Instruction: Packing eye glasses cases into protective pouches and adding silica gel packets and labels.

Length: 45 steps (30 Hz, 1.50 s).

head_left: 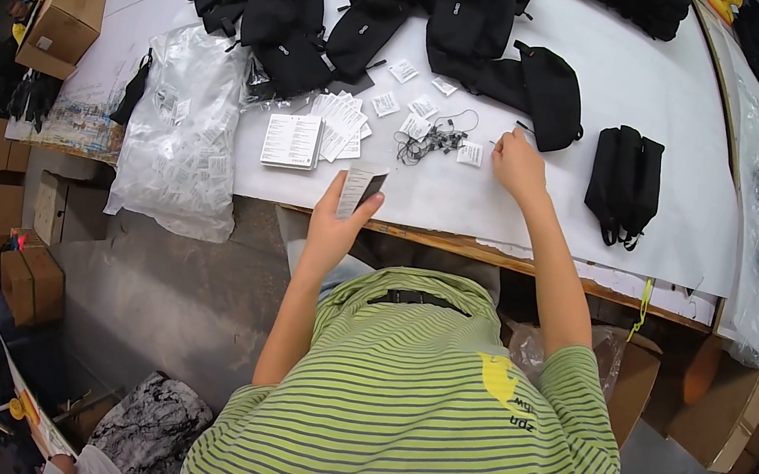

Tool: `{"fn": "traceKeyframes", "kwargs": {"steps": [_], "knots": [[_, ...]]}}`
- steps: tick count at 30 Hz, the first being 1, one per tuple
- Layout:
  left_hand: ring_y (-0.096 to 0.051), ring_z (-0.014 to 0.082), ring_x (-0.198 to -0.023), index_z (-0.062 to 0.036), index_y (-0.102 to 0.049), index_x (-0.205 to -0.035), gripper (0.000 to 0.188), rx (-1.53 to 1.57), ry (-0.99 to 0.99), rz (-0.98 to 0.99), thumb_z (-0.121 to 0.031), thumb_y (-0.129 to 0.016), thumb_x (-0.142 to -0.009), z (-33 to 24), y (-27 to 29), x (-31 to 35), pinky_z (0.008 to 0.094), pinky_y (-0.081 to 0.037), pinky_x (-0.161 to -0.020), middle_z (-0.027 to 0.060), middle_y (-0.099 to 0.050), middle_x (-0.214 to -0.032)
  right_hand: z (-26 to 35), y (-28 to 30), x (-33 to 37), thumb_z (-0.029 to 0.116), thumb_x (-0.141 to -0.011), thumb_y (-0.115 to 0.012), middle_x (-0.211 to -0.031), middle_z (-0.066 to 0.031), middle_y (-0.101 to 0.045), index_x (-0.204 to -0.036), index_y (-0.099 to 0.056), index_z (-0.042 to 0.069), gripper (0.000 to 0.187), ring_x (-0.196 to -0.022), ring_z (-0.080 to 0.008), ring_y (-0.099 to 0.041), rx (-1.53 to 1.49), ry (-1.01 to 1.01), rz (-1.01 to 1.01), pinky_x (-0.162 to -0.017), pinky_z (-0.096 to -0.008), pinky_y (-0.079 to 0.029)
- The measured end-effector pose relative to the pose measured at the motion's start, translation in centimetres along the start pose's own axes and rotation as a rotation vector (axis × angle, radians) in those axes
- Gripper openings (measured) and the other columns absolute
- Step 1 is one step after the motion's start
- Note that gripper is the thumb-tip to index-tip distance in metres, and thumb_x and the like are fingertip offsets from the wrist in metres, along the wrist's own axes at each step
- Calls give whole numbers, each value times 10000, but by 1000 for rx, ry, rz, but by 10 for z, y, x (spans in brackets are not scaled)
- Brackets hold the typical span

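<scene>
My left hand [340, 215] is closed around a small printed card [360, 189] with a white face and a dark part, held up at the table's front edge. Over the white tabletop, my right hand [520, 165] has its fingers pinched together beside the end of a black zippered pouch [550, 100]. A small dark piece shows at those fingertips, too small to name. Just left of that hand lie a tangle of thin black cords [427, 142] and several small white packets [470, 154]. Nearer my left hand are a stack of white printed cards [292, 140] and a fan of loose ones [342, 124].
Black pouches [366, 27] are heaped at the far side. Two or three more pouches [624, 186] stand together on the right. A clear plastic bag of small packets [182, 136] hangs over the table's front edge [498, 253]. Cardboard boxes [67, 20] sit at the left.
</scene>
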State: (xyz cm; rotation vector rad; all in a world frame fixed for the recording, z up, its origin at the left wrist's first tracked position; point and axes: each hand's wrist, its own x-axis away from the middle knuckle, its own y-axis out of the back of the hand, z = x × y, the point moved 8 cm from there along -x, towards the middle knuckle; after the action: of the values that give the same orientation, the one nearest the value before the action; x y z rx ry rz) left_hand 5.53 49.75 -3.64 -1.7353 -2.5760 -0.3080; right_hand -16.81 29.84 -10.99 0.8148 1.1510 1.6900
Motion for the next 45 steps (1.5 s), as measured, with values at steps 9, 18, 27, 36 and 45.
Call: {"fn": "traceKeyframes", "kwargs": {"steps": [9, 18, 27, 36, 45], "knots": [[-543, 183, -737, 10, -641, -865, 190, -265, -366, 0, -157, -682, -784, -33, -28, 3, 272, -436, -676, 59, -551, -805, 13, 10, -7, 155, -795, -631, -851, -112, -576, -819, -562, 29, 146, -718, -276, -592, -138, 252, 98, -629, -381, -470], [-507, 140, -690, 39, -589, -832, 178, -99, -230, -95, -93, -689, -767, -44, -24, 10, 235, -402, -667, 54, -538, -733, 103, 79, 62, 115, -827, -643, -539, 78, -298, -827, -573, 17, 121, -514, -26, -248, -1047, 133, 96, -476, -216, -222], [-518, 50, -660, 24, -592, -800, 135, 103, -158, -60, -68, -689, -776, -45, -32, 9, 170, -434, -467, 3, -535, -705, 128, 100, 84, 145, -763, -679, -505, -3, -405, -800, -610, 43, 128, -455, -80, -340, -840, 212, -93, -441, -238, -288], [-526, 81, -640, 35, -612, -814, 118, -241, -414, -107, -30, -693, -757, -72, -31, 16, 221, -433, -546, 33, -570, -720, 135, 109, 96, 131, -772, -679, -525, 4, -416, -818, -624, 46, 111, -456, -82, -339, -743, 257, -234, -445, -235, -293], [-533, 88, -712, 36, -615, -925, 119, 485, -84, 300, -60, -553, -891, -51, -36, 13, 201, -409, -659, 32, -585, -805, 135, 95, 100, 72, -788, -677, -553, 85, -342, -848, -624, 44, 85, -507, -13, -262, -1207, 215, 210, -480, -199, -211]]}}
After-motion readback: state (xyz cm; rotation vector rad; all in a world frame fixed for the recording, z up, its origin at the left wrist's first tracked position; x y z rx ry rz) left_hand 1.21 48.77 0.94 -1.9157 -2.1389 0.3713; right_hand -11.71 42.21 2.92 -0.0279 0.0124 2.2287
